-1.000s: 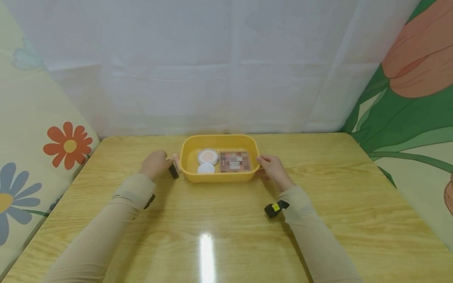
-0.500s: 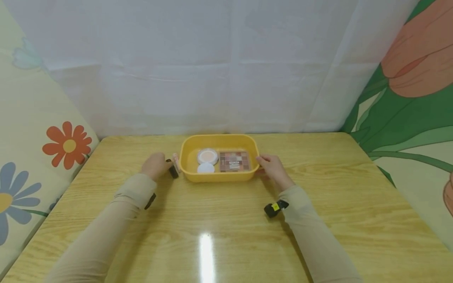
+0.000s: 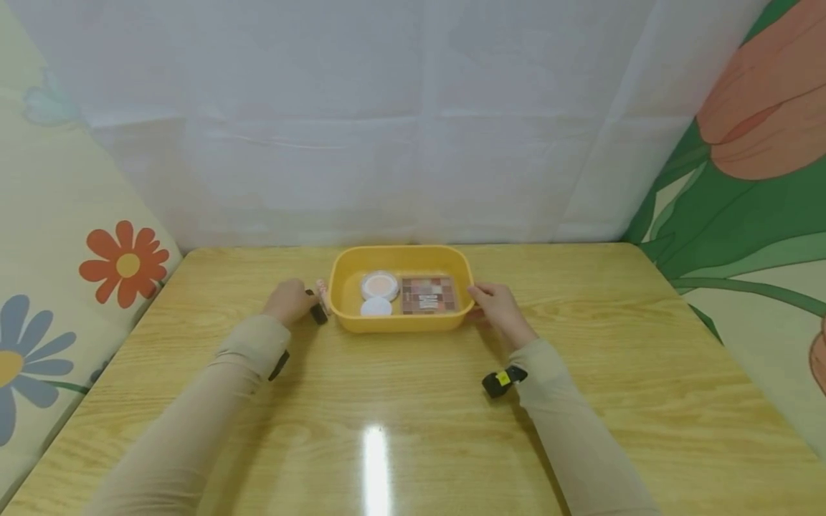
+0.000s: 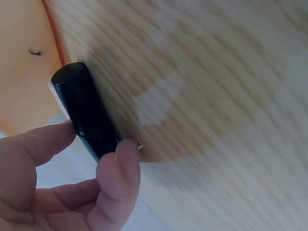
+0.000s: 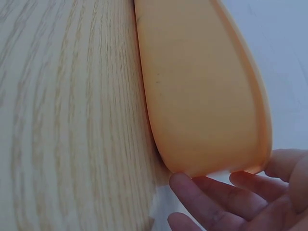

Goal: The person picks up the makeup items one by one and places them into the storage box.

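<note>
Yellow plastic tub [image 3: 400, 324], rounded corners and smooth walls, sits toward the back middle of a glossy light wood-grain table [image 3: 413, 430], and that's where both hands are parked. Left hand [image 3: 288, 302] has a small black cylinder [image 4: 86, 113], shiny and blunt-ended like a lipstick tube, pinched between thumb and a curled fingertip, just outside the tub's left wall; the left wrist view shows it tilted, close to the orange-yellow plastic, though I can't tell if it actually touches. There's also a small pinkish thing [image 3: 321, 294] squeezed between that hand and the tub, too small to make out. Right hand [image 3: 495, 307] is on the tub's right end, fingers [image 5: 204, 192] loosely curved under and against the rim corner, holding it lightly rather than clamping. Inside the tub: a round white compact with a peachy centre [image 3: 379, 285], a smaller round white puff or lid [image 3: 376, 308] just in front of it, and a flat rectangular eyeshadow palette [image 3: 429, 294] with a grid of brown and pink squares. The palette has a pale strip that might be lettering, but it's not readable from here. Both arms are in beige sleeves [image 3: 213, 416], with a small black device with a yellow spot [image 3: 503, 380] strapped at the right wrist. White wrinkly cloth [image 3: 387, 122] hangs behind, flower-print fabric [image 3: 125, 265] at the sides.
</note>
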`<state>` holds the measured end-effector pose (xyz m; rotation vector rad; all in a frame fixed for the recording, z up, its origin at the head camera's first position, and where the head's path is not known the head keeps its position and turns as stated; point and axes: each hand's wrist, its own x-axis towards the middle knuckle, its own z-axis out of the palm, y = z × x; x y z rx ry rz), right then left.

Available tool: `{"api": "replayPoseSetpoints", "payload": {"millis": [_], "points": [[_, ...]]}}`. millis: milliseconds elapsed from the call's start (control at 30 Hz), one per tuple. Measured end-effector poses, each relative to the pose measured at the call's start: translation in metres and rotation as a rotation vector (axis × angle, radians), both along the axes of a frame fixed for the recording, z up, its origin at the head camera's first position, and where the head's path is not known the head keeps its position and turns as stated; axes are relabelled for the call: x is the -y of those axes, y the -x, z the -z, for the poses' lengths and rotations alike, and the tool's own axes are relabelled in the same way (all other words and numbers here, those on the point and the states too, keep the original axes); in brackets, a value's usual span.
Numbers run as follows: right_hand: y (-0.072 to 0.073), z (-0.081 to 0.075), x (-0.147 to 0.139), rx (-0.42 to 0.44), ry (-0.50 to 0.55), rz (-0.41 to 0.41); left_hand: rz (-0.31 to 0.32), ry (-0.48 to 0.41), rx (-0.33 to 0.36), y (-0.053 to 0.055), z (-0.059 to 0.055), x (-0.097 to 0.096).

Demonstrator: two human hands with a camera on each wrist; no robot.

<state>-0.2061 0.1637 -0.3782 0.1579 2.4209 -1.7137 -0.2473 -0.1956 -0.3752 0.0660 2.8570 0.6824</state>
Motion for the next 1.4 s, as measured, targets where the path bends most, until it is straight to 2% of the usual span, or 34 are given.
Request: {"api": "replayPoseSetpoints", "payload": {"millis": [267, 467, 533, 833, 1100, 1267, 1400], "points": [[0.0, 0.001, 0.0, -0.004, -0.004, 0.004, 0.025, -0.027, -0.032, -0.001, 0.004, -0.002], [0.0, 0.001, 0.0, 0.0, -0.008, 0.008, -0.033, -0.016, -0.009, -0.001, 0.005, -0.003], [0.001, 0.002, 0.0, 0.001, 0.003, 0.012, -0.053, -0.024, 0.012, -0.002, 0.004, -0.003], [0.001, 0.001, 0.001, 0.001, 0.019, 0.016, -0.094, -0.082, 0.017, -0.005, -0.001, 0.001], [0.001, 0.002, -0.001, -0.005, 0.046, 0.008, -0.092, -0.108, 0.014, -0.003, -0.004, 0.006], [-0.003, -0.002, -0.002, -0.022, 0.067, -0.006, -0.088, -0.133, 0.018, -0.005, -0.009, 0.007], [-0.003, -0.002, -0.001, -0.012, 0.04, 0.0, -0.094, -0.156, 0.016, -0.007, -0.014, 0.005]]}}
